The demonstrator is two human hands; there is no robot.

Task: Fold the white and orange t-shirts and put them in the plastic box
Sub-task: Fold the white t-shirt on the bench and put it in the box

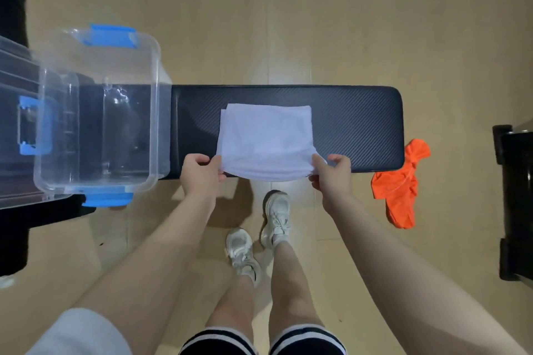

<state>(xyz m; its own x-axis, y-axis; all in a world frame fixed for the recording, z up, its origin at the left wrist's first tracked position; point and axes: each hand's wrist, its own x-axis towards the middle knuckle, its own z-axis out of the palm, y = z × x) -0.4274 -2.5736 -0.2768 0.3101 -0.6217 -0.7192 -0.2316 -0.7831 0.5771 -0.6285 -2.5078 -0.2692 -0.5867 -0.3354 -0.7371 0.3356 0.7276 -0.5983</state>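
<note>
A white t-shirt (266,138), folded into a thick rectangle, lies in the middle of a black padded bench (354,124). My left hand (200,174) pinches its near left corner and my right hand (333,173) pinches its near right corner, and the near edge hangs slightly past the bench's front. An orange t-shirt (399,187) droops crumpled off the bench's right front corner. The clear plastic box (98,112) with blue latches stands open on the bench's left end, and nothing is visible inside it.
The clear lid (11,89) lies at the far left beside the box. Dark equipment (516,196) stands at the right edge. My two feet in white shoes (259,236) are on the wooden floor just before the bench.
</note>
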